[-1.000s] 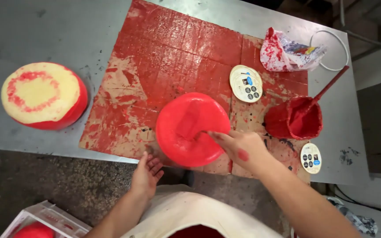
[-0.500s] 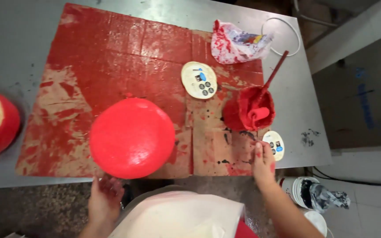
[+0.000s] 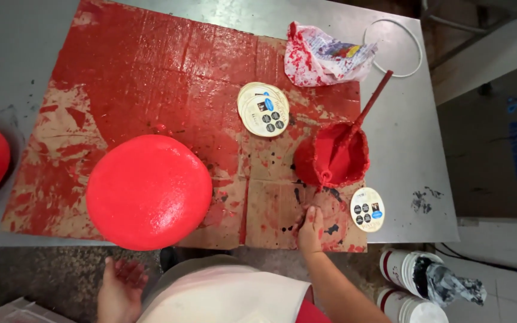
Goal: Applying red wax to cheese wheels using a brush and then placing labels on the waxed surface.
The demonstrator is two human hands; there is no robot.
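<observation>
Right hand: the right hand (image 3: 310, 230) lies on the near edge of the red-smeared cardboard sheet (image 3: 151, 78), fingers pointing at the red pot (image 3: 331, 157) just ahead; grip released, grasping nothing.
Left hand: the left hand (image 3: 119, 290) hangs below the table (image 3: 7, 72) edge, palm up, fingers loosely spread, grip released, paint-stained.
Red wheel: a large round red-coated wheel (image 3: 149, 191) sits on the cardboard's near left, above the left hand.
Labels: a stack of round cream labels (image 3: 263, 109) lies mid-sheet; a single round label (image 3: 367, 209) lies right of the right hand.
Around: a stick (image 3: 371, 101) stands in the pot; a crumpled stained bag (image 3: 324, 57) lies behind; white buckets (image 3: 411, 275) are on the floor.
</observation>
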